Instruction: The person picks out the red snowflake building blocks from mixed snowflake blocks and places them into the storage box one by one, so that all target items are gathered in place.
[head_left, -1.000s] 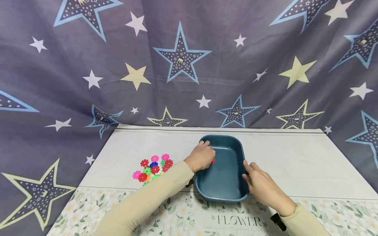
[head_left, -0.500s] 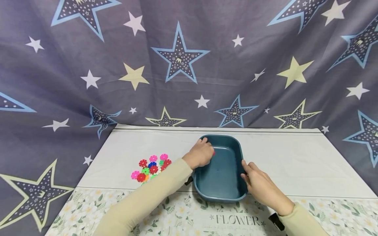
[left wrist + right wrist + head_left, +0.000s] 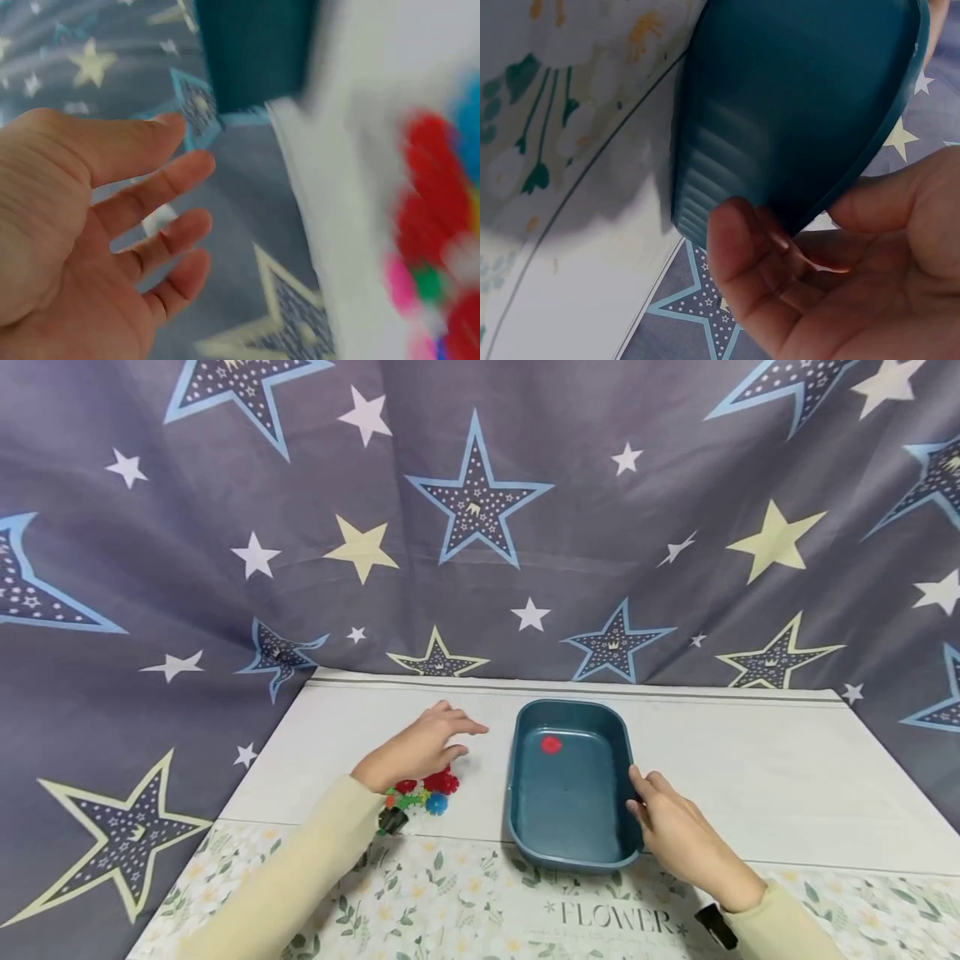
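My left hand [image 3: 420, 745] hovers over a pile of flower-shaped plastic discs [image 3: 441, 782] at the left of the table, holding nothing. In the left wrist view its fingers [image 3: 172, 180] are spread and relaxed, with the blurred discs [image 3: 435, 195] off to the right. A dark teal rectangular bin [image 3: 573, 802] stands right of the pile. One red disc [image 3: 551, 745] lies on its floor near the far left corner. My right hand [image 3: 678, 835] grips the bin's right rim; in the right wrist view the thumb and fingers [image 3: 735, 240] lie on either side of the wall.
A white cloth [image 3: 750, 777] covers the back of the table, and a flower-print cloth [image 3: 465, 893] with the word FLOWER runs along the front. Behind the table hangs a grey star-patterned curtain [image 3: 585, 527].
My left hand has left the bin and moved left over the disc pile, its fingers opened. A red disc now lies in the bin. The right hand keeps its grip on the rim.
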The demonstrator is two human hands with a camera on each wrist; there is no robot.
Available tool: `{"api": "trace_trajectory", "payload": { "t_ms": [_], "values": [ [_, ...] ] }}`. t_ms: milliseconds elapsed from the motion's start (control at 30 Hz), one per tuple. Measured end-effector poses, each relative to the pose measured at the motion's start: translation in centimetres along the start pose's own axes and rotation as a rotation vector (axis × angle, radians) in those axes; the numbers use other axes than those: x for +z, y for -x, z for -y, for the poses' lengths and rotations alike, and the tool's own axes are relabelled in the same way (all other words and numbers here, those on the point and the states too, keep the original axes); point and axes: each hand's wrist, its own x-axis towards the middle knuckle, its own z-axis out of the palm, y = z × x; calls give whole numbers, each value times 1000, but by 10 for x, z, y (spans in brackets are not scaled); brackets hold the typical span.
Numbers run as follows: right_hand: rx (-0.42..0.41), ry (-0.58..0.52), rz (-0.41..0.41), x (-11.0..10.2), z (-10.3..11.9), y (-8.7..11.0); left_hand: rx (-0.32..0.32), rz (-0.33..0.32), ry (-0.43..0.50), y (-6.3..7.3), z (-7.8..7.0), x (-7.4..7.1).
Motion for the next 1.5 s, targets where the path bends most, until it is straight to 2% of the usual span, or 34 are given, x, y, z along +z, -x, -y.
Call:
{"api": "trace_trajectory", "payload": {
  "t_ms": [133, 233, 333, 433, 733, 933, 1100, 1200, 1267, 1367, 1500],
  "values": [
    [5, 5, 1, -5, -2, 2, -105, 60, 83, 23, 20, 2],
    [9, 2, 4, -6, -3, 2, -161, 118, 113, 35, 28, 5],
    [9, 2, 0, -7, -3, 2, -167, 151, 115, 41, 32, 10],
    [4, 3, -6, -6, -3, 2, -155, 152, 99, 44, 33, 15],
    [2, 4, -8, -4, -3, 1, -165, 145, 53, 41, 33, 26],
    [6, -3, -2, -3, -1, 1, -172, 87, 66, 40, 35, 29],
    [11, -4, 2, -3, -2, 2, -151, -28, 59, 35, 30, 27],
    [11, -2, -3, -2, -2, 1, -146, -110, 75, 31, 22, 23],
    [10, 0, -6, -1, -2, 1, -156, -142, 107, 27, 15, 19],
    [10, 0, -8, 0, -2, 1, -157, -165, 160, 21, 4, 14],
    [6, 1, -8, 0, -2, 0, -113, -163, 206, 12, -9, 10]
  ]
}}
